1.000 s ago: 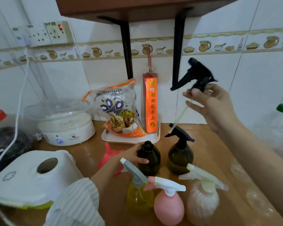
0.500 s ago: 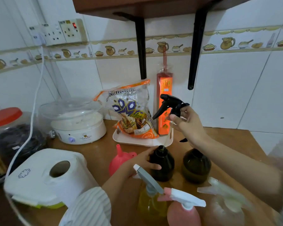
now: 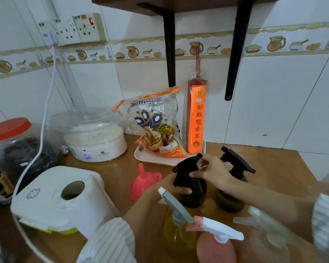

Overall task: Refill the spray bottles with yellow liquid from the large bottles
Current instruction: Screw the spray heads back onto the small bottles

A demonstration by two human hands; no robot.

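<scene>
Capping seems the step in hand: right hand [image 3: 211,170] pinches the black sprayer top [image 3: 188,164] onto the dark bottle [image 3: 195,190], which left hand [image 3: 171,186] grips on the worktop [image 3: 273,168]. Next, likely twisting it tight.

We see five spray bottles upright on the counter: two dark ones [image 3: 193,192] [image 3: 230,198] behind; yellow-filled [image 3: 177,236], pink [image 3: 215,249], clear [image 3: 268,243] in front. Left dark one's black trigger head [image 3: 186,168] sits on its neck.
</scene>
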